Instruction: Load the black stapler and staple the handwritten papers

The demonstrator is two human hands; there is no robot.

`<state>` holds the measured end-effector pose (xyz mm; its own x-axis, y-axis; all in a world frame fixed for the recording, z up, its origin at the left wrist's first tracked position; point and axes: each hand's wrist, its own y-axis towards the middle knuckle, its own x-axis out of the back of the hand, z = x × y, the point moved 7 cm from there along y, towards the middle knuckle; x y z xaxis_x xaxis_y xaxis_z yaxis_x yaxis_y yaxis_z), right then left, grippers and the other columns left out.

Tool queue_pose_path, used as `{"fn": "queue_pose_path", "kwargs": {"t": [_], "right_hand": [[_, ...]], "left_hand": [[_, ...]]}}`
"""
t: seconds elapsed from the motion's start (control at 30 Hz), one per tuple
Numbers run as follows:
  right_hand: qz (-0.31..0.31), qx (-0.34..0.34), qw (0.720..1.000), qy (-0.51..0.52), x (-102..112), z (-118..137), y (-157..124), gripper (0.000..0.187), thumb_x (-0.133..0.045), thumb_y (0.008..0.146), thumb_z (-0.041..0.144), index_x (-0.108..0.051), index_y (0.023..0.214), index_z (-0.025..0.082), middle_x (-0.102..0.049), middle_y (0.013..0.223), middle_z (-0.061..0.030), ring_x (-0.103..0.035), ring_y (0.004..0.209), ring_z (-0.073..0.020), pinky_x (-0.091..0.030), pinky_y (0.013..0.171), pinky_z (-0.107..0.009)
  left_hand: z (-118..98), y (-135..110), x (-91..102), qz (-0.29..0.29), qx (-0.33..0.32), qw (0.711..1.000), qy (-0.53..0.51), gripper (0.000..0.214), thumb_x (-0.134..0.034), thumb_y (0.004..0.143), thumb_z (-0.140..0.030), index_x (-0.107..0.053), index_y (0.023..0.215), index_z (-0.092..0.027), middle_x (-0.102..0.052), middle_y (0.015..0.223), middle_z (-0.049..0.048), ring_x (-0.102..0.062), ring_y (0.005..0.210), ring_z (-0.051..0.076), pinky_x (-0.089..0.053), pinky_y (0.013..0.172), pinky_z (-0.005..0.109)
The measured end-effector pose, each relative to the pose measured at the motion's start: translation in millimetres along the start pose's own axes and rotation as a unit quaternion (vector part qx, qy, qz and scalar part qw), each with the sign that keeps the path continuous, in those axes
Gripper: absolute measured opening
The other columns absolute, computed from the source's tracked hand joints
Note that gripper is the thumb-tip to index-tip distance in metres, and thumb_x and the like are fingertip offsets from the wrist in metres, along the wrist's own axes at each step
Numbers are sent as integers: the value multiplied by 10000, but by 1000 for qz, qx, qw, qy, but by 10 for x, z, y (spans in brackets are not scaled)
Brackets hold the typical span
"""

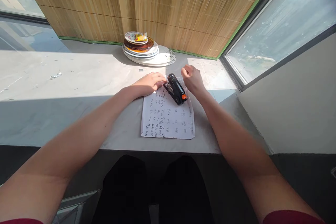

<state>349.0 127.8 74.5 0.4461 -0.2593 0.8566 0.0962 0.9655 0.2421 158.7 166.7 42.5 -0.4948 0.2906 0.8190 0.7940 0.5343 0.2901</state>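
A black stapler [175, 89] with an orange tip lies slantwise on a white sheet of paper [168, 126] covered in handwriting. My left hand [151, 83] rests by the paper's upper left edge, fingers stretched out, fingertips at or very near the stapler's left side. On the other side, my right hand [193, 78] is curled into a loose fist near the upper right of the sheet, a little apart from the stapler. Whatever its fingers may hold is hidden.
Behind my hands stands a stack of plates [141, 50] with a small yellow packet [141, 37] on top. A bamboo blind [147, 3] hangs at the back. Window frames flank the counter [65, 119], and white scraps [55, 75] lie at left.
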Motion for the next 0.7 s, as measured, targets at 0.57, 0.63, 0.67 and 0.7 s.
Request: {"fn": "queue_pose_path", "kwargs": {"t": [0.57, 0.63, 0.67, 0.7], "right_hand": [[103, 137, 985, 23, 167, 355, -247, 383, -647, 951, 501, -735, 1258, 289, -724, 1167, -69, -608, 1119, -314, -527, 972, -490], [118, 134, 983, 51, 170, 293, -236, 438, -660, 942, 545, -731, 1290, 289, -722, 1187, -73, -602, 1122, -310, -533, 966, -483], [123, 125, 982, 74, 184, 241, -228, 462, -648, 947, 563, -726, 1306, 283, -721, 1193, -78, -608, 1103, -302, -539, 949, -477], [128, 110, 981, 98, 201, 176, -219, 476, -628, 959, 573, -723, 1317, 275, -722, 1194, -82, -618, 1078, -292, -547, 928, -471]], "left_hand": [[7, 1, 31, 8, 51, 997, -61, 476, -574, 781, -262, -771, 1197, -383, -709, 1370, 16, -577, 1368, 325, -465, 1175, 504], [-40, 2, 33, 17, 45, 996, -78, 457, -579, 762, -253, -782, 1151, -380, -721, 1346, 13, -575, 1367, 317, -477, 1166, 475], [-59, -1, 37, 19, 43, 996, -82, 456, -576, 757, -247, -784, 1141, -377, -720, 1351, 11, -573, 1367, 314, -483, 1160, 466], [-68, -6, 46, 16, 46, 995, -83, 462, -567, 754, -238, -784, 1139, -371, -714, 1366, 8, -572, 1367, 313, -487, 1155, 461]]}}
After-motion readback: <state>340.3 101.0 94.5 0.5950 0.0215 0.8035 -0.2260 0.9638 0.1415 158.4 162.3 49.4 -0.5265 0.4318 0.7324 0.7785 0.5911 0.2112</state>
